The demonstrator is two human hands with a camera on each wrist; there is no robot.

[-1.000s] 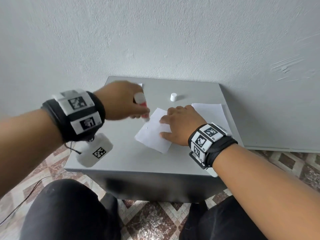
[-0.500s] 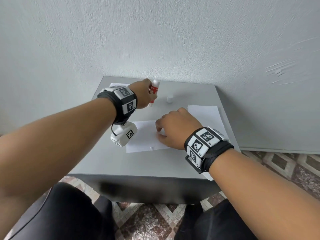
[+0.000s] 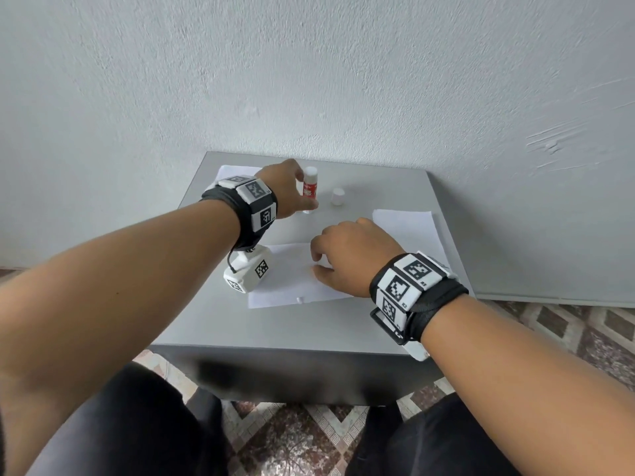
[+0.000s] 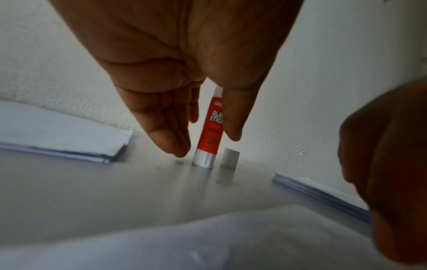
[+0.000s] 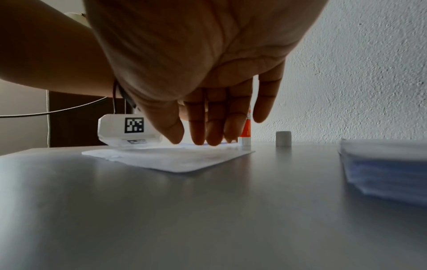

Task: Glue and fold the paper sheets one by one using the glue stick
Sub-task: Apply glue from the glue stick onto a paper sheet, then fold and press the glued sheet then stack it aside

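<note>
The red-and-white glue stick (image 3: 310,188) (image 4: 210,135) (image 5: 246,131) stands upright and uncapped at the back of the grey table (image 3: 275,331). My left hand (image 3: 305,201) (image 4: 206,146) is around it, fingers straight on its left and thumb along its right. Its white cap (image 3: 337,196) (image 4: 229,158) (image 5: 283,138) stands just to the right. A single white sheet (image 3: 292,280) (image 5: 173,159) lies flat mid-table. The fingertips and thumb of my right hand (image 3: 318,266) (image 5: 196,140) press down on its right part.
A stack of flat sheets (image 3: 409,228) (image 5: 383,164) (image 4: 323,193) lies at the table's right side. A pile of folded sheets (image 3: 233,171) (image 4: 57,135) sits at the back left. The wall rises right behind the table. The left wrist's camera unit (image 3: 249,274) hangs over the sheet's left edge.
My left hand carried the glue stick from the sheet to the back of the table and stood it beside the cap. The sheet has turned square under my right hand.
</note>
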